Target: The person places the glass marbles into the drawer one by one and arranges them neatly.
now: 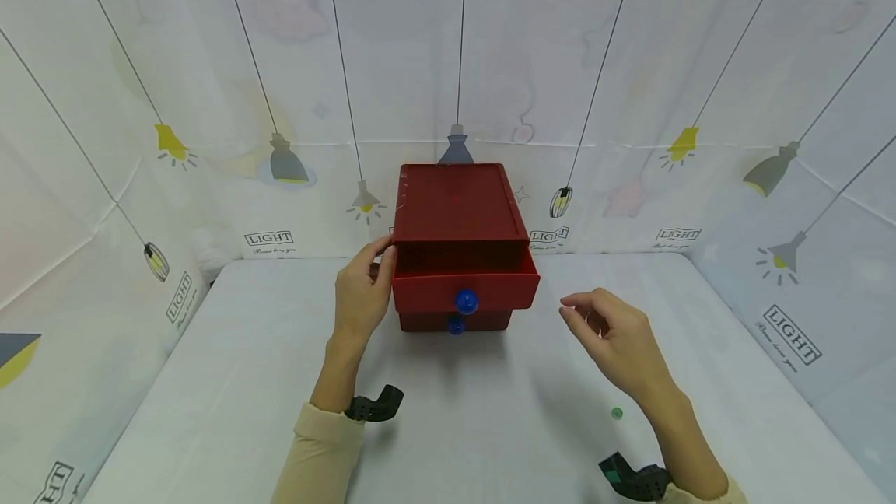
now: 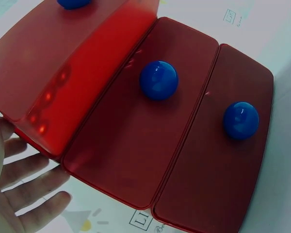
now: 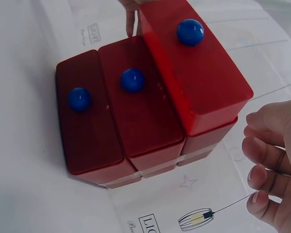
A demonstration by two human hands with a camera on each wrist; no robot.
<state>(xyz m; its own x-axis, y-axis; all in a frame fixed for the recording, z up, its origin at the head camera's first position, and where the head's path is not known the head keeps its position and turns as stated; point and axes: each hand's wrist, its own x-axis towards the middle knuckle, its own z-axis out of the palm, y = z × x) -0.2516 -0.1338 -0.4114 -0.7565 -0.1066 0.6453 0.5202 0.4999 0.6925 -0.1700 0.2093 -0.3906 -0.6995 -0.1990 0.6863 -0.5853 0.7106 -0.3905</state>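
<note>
A red three-drawer cabinet (image 1: 455,201) stands at the back of the table. Its top drawer (image 1: 465,285) is pulled out, and the blue knob (image 1: 466,301) faces me. The two lower drawers (image 3: 136,116) are pushed in, each with a blue knob (image 2: 158,80). My left hand (image 1: 360,294) rests flat against the cabinet's left side, fingers (image 2: 29,187) straight, thumb near the top front corner. My right hand (image 1: 609,333) hovers to the right of the drawer, apart from it, with loosely curled fingers (image 3: 262,150) that hold nothing.
A small green bead (image 1: 616,413) lies on the white tabletop (image 1: 490,426) near my right forearm. Cloth walls printed with lamps (image 1: 280,162) enclose the table on three sides.
</note>
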